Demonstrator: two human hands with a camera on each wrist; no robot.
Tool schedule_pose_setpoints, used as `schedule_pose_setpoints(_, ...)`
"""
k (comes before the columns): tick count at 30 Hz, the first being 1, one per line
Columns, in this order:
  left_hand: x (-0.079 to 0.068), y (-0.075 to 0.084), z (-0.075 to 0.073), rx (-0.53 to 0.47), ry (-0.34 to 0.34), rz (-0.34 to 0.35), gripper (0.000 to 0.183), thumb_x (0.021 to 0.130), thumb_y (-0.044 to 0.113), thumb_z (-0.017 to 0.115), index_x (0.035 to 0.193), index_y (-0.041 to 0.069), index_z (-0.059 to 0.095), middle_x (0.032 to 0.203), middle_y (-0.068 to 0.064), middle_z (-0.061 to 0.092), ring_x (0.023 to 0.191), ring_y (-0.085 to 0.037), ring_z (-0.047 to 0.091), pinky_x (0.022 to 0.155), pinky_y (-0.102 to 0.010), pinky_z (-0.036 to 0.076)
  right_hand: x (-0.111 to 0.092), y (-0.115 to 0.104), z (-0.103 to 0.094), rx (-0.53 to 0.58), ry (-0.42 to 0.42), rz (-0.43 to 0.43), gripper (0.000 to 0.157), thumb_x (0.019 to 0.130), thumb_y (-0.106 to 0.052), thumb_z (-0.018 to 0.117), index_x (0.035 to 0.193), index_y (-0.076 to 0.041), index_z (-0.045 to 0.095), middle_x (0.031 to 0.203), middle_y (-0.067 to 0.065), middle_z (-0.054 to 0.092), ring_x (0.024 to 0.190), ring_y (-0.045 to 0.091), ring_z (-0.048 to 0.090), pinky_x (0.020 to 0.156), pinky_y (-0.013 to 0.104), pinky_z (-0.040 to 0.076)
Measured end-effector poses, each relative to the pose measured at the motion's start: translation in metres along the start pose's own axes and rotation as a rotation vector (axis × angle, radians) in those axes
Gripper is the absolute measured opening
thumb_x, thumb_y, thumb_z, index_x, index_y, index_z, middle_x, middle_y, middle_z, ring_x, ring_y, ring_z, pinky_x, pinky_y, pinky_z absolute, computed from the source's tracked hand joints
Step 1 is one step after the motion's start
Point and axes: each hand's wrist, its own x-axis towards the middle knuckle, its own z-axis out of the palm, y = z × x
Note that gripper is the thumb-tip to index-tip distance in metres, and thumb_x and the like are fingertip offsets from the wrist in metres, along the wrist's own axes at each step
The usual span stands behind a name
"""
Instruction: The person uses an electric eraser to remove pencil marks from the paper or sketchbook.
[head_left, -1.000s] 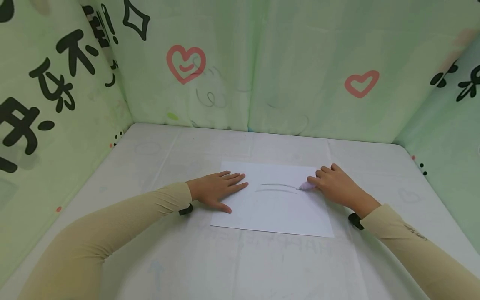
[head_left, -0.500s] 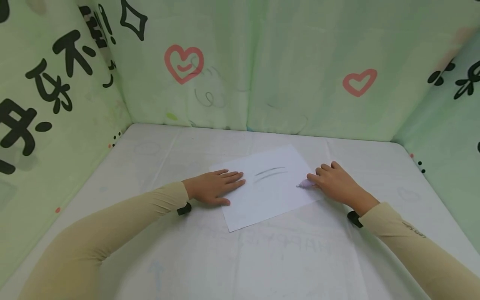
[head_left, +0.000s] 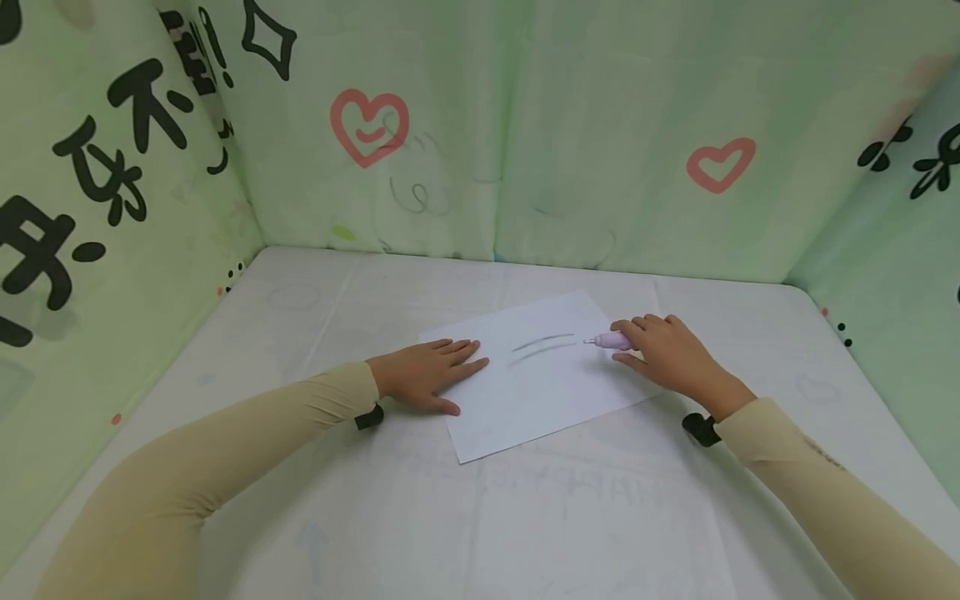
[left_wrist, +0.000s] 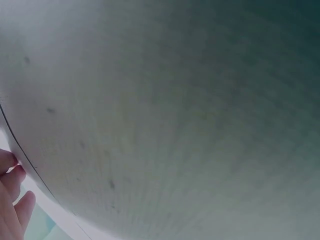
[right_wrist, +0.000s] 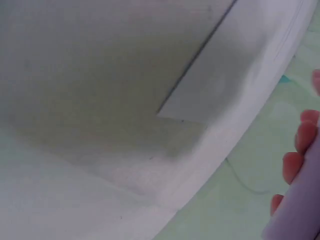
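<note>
A white sheet of paper [head_left: 525,408] lies askew on the table, with two thin dark curved lines across its upper half. My left hand [head_left: 427,372] rests flat over the sheet's left edge, fingers spread. In the left wrist view a few fingers [left_wrist: 12,185] show at the left edge. My right hand [head_left: 670,354] holds a thick lilac pen-shaped tool [head_left: 613,340] with a narrow tip, over the sheet's right part. Its tip points left, close to the right ends of the lines. The right wrist view shows fingertips [right_wrist: 292,167] along the lilac barrel.
A white cloth [head_left: 360,517] with faint marks covers the table. Light green curtains [head_left: 600,125] with red hearts and black characters stand around the back and sides. Black straps [head_left: 701,429] show at both wrists.
The paper has turned counterclockwise under the left hand, then stayed put. The right hand has since lifted the lilac tool's tip up and slightly left, toward the line ends, with its thumb spread lower.
</note>
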Motion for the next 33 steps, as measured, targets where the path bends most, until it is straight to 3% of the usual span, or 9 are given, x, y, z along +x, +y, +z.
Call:
schedule_pose_setpoints(6,0.0,-0.001,0.001,-0.005,0.006,0.044,0.078,0.094,0.057,0.039,0.153,0.015,0.01,0.159,-0.012,0.008,0.148,-0.026,0.009,0.12,-0.041,0.01,0.004,0.004,0.0,0.109,-0.219,0.071,0.039,0.074,-0.008,0.069,0.113,-0.009,0.068,0.076,0.007,0.071,0.063,0.018,0.058,0.068,0.043,0.048)
schedule_pose_setpoints(10,0.0,-0.001,0.002,-0.004,0.012,0.067,0.075,0.095,0.054,0.039,0.153,0.014,0.011,0.159,-0.011,0.009,0.148,-0.025,0.011,0.12,-0.042,0.011,0.003,0.004,0.004,0.143,-0.331,0.098,0.035,0.075,-0.011,0.069,0.11,-0.012,0.071,0.091,0.011,0.073,0.071,0.02,0.062,0.062,0.036,0.048)
schedule_pose_setpoints(13,0.0,-0.002,0.002,0.007,0.028,0.076,0.069,0.097,0.047,0.038,0.152,0.013,0.014,0.159,-0.013,0.012,0.147,-0.027,0.013,0.12,-0.044,0.013,0.002,-0.001,0.0,0.157,-0.378,0.111,0.03,0.075,-0.013,0.07,0.104,-0.01,0.074,0.092,0.01,0.073,0.072,0.017,0.062,0.061,0.034,0.048)
schedule_pose_setpoints(17,0.0,-0.002,0.003,0.038,0.039,0.049,0.067,0.098,0.045,0.037,0.152,0.011,0.015,0.158,-0.015,0.013,0.147,-0.028,0.015,0.119,-0.045,0.014,-0.002,-0.012,-0.011,0.165,-0.406,0.086,0.017,0.076,-0.02,0.074,0.089,-0.008,0.075,0.079,0.001,0.07,0.065,0.012,0.054,0.061,0.033,0.047)
schedule_pose_setpoints(23,0.001,-0.001,0.002,0.04,0.017,0.001,0.082,0.093,0.059,0.04,0.152,0.01,0.011,0.158,-0.015,0.011,0.147,-0.027,0.014,0.12,-0.043,0.013,-0.009,-0.027,-0.025,0.186,-0.46,0.052,0.018,0.078,-0.027,0.074,0.078,-0.009,0.073,0.068,-0.006,0.062,0.061,0.01,0.045,0.057,0.029,0.041)
schedule_pose_setpoints(28,0.001,-0.002,0.001,0.023,-0.006,0.001,0.08,0.094,0.057,0.04,0.152,0.011,0.01,0.159,-0.013,0.008,0.147,-0.026,0.011,0.12,-0.042,0.012,-0.011,-0.026,-0.027,0.137,-0.393,0.058,0.008,0.074,-0.013,0.073,0.08,-0.011,0.068,0.072,-0.002,0.064,0.061,0.011,0.05,0.058,0.031,0.045)
schedule_pose_setpoints(33,0.0,-0.003,-0.002,0.008,0.001,0.027,0.079,0.094,0.056,0.04,0.152,0.01,0.011,0.159,-0.013,0.009,0.147,-0.026,0.011,0.12,-0.042,0.012,-0.014,-0.015,-0.023,0.083,-0.339,0.097,0.02,0.08,-0.022,0.069,0.086,-0.012,0.052,0.067,-0.002,0.055,0.062,0.013,0.049,0.057,0.031,0.037)
